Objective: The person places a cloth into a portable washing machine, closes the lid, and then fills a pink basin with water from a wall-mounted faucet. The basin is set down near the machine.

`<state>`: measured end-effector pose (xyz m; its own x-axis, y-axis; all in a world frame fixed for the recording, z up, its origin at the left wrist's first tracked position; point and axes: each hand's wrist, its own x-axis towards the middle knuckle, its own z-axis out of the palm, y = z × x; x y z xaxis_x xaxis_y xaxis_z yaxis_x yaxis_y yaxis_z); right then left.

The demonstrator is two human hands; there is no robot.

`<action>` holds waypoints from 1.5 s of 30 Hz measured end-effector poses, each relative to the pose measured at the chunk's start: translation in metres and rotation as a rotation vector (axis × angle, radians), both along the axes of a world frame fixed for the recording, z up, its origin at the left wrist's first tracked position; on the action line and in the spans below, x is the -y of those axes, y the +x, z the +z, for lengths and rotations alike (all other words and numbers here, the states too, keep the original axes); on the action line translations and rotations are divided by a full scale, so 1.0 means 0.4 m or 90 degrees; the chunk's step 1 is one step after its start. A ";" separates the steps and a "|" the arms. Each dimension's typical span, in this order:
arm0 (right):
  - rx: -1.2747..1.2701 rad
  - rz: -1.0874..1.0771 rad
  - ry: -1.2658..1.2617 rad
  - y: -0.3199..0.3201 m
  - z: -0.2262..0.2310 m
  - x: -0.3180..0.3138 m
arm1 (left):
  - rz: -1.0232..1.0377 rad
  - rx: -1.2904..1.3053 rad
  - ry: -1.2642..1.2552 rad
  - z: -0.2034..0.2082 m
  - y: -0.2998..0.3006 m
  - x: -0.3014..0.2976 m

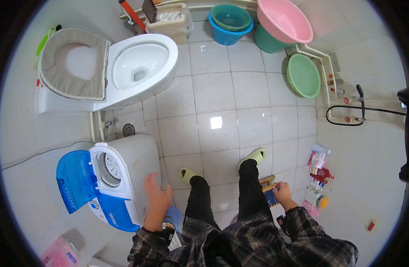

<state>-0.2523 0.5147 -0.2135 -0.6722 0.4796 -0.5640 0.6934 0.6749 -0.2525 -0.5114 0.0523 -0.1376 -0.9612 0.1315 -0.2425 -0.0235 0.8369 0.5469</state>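
My left hand (157,194) is held open with the fingers apart and nothing in it. It is beside the front of a small white washing machine (144,155), whose blue see-through lid (74,180) is raised on one side, baring the round spin tub (107,169). A second blue lid (117,211) lies down over the machine's nearer part. On the right, my right hand (283,194) has its fingers curled at the edge of a blue patterned piece (271,196) with a wooden bar (267,180) beside it. What those fingers hold, if anything, is hidden.
A white toilet (164,66) with a grey padded seat cover (73,91) stands far left. Green and blue basins (231,38), a pink basin (287,20) and a light green basin (303,75) are at the back. Bottles (313,196) line the right wall; a floor drain (128,129) is by the toilet.
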 end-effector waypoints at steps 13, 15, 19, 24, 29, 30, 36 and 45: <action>0.125 -0.278 0.037 0.408 0.037 -0.626 | -0.189 0.076 0.091 -0.081 -0.075 -0.921; 0.131 -0.254 0.022 0.439 0.048 -0.707 | -0.204 0.079 0.105 -0.078 -0.085 -1.028; 0.127 -0.282 0.015 0.447 0.041 -0.781 | -0.208 0.089 0.104 -0.080 -0.112 -1.148; 0.098 -0.334 -0.078 0.411 -0.008 -0.733 | -0.046 0.247 0.142 -0.158 -0.284 -1.235; 0.049 -0.318 -0.116 0.345 -0.041 -0.709 | 0.116 0.358 0.217 -0.203 -0.563 -1.392; 0.070 -0.327 -0.111 0.322 -0.041 -0.718 | 0.136 0.382 0.245 -0.213 -0.624 -1.433; 0.059 -0.472 -0.118 0.113 0.009 -0.823 | 0.284 0.454 0.373 -0.362 -0.963 -1.719; 0.070 -0.642 -0.214 -0.092 0.085 -0.817 | 0.389 0.549 0.586 -0.466 -1.163 -1.968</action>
